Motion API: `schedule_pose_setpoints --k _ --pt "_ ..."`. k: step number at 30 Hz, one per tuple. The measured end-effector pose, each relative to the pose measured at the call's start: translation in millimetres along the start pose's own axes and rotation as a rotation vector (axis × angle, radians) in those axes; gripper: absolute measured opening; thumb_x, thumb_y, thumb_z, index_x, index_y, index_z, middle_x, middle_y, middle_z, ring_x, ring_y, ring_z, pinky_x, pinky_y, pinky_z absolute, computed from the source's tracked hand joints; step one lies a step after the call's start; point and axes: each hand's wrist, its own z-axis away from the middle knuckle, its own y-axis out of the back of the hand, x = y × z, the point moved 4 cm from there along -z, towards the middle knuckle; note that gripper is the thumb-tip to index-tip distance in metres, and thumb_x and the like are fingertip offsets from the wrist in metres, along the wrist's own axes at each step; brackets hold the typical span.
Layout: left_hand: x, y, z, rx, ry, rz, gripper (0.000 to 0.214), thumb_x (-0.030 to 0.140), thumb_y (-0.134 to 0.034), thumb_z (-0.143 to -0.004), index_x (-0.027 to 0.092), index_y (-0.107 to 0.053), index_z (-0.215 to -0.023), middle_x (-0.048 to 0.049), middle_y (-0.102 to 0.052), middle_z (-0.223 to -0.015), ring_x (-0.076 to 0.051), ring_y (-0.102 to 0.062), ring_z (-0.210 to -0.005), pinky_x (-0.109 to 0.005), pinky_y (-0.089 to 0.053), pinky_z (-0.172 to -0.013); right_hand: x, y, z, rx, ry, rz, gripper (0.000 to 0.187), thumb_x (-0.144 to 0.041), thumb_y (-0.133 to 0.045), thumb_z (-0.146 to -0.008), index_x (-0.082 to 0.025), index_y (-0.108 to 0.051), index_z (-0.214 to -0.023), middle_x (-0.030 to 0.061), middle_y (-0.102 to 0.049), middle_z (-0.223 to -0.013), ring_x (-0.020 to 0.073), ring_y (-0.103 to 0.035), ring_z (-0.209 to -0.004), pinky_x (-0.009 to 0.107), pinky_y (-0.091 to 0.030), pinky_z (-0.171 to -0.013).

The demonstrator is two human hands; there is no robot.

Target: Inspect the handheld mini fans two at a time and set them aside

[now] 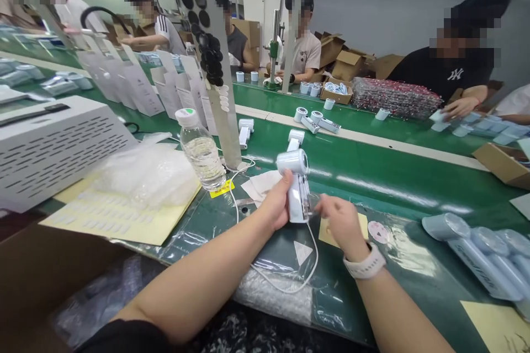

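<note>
My left hand is wrapped round the handle of a light-blue device shaped like a hair dryer, tilted slightly, its round head at the top. The side of its handle facing right looks open, with dark and metallic parts showing. A white cable runs from the bottom of the handle and loops over the bench. Just right of the handle, my right hand has its fingers pinched together. Something thin and clear seems to show at its fingertips, too blurred to name. My right wrist wears a white watch band.
A clear water bottle stands left of a metal post. Wrapped light-blue devices lie at right. A grey vented box and plastic bags are at left. Across the green conveyor, several people work.
</note>
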Motion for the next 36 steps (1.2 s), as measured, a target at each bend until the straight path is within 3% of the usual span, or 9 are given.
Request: schedule_pose_setpoints --k 3,6,10,18,21,24,28,33,36 --pt "14.4 2.7 -4.9 0.056 -0.123 -0.005 0.05 0.064 -0.072 -0.076 0.015 -0.069 -0.085 -0.0037 -0.072 -0.073 -0.016 -0.068 -0.064 -0.027 -0.056 -0.065 -7.9 -22.2 3.4 -0.035 0.042 0.167 0.005 -0.019 -0.059 -0.08 -0.02 -0.06 -0.076 0.0171 -0.067 -0.099 0.0364 -0.057 -0.102 0.056 -0.045 -0.094" --pt "30.2 5.5 -4.2 0.053 -0.195 0.006 0.054 0.067 -0.072 -0.075 0.014 -0.071 -0.087 -0.0068 -0.075 -0.082 -0.018 -0.072 -0.077 -0.028 -0.057 -0.074 -29.9 -41.5 17.1 -0.221 0.164 0.284 0.015 -0.005 -0.055 -0.08 -0.018 -0.06 -0.084 0.0176 -0.065 -0.109 0.033 -0.056 -0.108 0.05 -0.047 -0.095" --pt "42.7 7.2 0.8 -0.08 -0.232 -0.048 0.066 0.08 -0.067 -0.068 0.016 -0.069 -0.084 -0.011 -0.077 -0.089 -0.026 -0.073 -0.088 -0.036 -0.059 -0.078 -39.7 -41.2 29.5 -0.571 0.051 -0.12 0.011 -0.013 -0.055 -0.091 -0.021 -0.061 -0.095 0.0001 -0.063 -0.071 0.0183 -0.061 -0.069 0.032 -0.05 -0.066" --pt "43.0 0.0 6.4 -0.172 -0.286 -0.075 0.064 0.08 -0.072 -0.061 0.018 -0.061 -0.072 -0.0082 -0.076 -0.096 -0.025 -0.074 -0.086 -0.033 -0.059 -0.071 -21.4 -25.0 23.3 -0.675 -0.268 -0.738 0.032 -0.026 -0.068 -0.079 -0.017 -0.072 -0.109 -0.0023 -0.066 -0.069 0.0117 -0.06 -0.054 0.026 -0.051 -0.051" --pt "41.9 -4.1 9.8 -0.195 -0.284 -0.058 0.066 0.082 -0.073 -0.056 0.018 -0.061 -0.07 -0.0072 -0.076 -0.093 -0.023 -0.073 -0.078 -0.032 -0.058 -0.065 -23.0 -29.0 25.2 -0.616 -0.351 -0.765 0.018 -0.031 -0.073 -0.074 -0.017 -0.069 -0.085 -0.003 -0.063 -0.057 0.0113 -0.057 -0.045 0.022 -0.043 -0.039" --pt "42.0 -6.9 13.8 -0.206 -0.291 -0.066 0.067 0.082 -0.073 -0.055 0.018 -0.061 -0.069 -0.0079 -0.076 -0.097 -0.024 -0.073 -0.084 -0.033 -0.059 -0.069 -27.7 -33.1 25.4 -0.46 -0.331 -0.793 0.027 -0.04 -0.075 -0.074 -0.019 -0.059 -0.068 -0.004 -0.059 -0.051 0.0098 -0.053 -0.042 0.022 -0.043 -0.041" --pt "41.9 -9.5 16.9 -0.212 -0.322 -0.11 0.069 0.083 -0.072 -0.054 0.017 -0.059 -0.067 -0.0094 -0.075 -0.104 -0.029 -0.072 -0.098 -0.035 -0.06 -0.075 -33.4 -38.7 29.0 -0.258 -0.297 -0.838 0.036 -0.05 -0.074 -0.077 -0.021 -0.054 -0.069 -0.0069 -0.052 -0.049 0.0079 -0.047 -0.04 0.021 -0.041 -0.041" --pt "36.4 -12.5 17.0 -0.175 -0.403 -0.102 0.067 0.082 -0.074 -0.054 0.018 -0.058 -0.066 -0.0096 -0.075 -0.103 -0.032 -0.069 -0.108 -0.039 -0.059 -0.086 -32.8 -48.9 34.4 -0.177 -0.333 -0.914 0.049 -0.069 -0.065 -0.079 -0.022 -0.053 -0.073 -0.0127 -0.034 -0.042 0.0066 -0.029 -0.032 0.021 -0.028 -0.034" --pt "34.4 -14.9 17.8 -0.188 -0.453 -0.09 0.065 0.08 -0.076 -0.055 0.017 -0.06 -0.065 -0.0094 -0.075 -0.098 -0.033 -0.068 -0.113 -0.04 -0.057 -0.093 -29.9 -46.4 32.2 -0.171 -0.268 -0.838 0.046 -0.066 -0.06 -0.084 -0.022 -0.053 -0.073 -0.0092 -0.041 -0.046 0.0099 -0.039 -0.038 0.024 -0.034 -0.041"
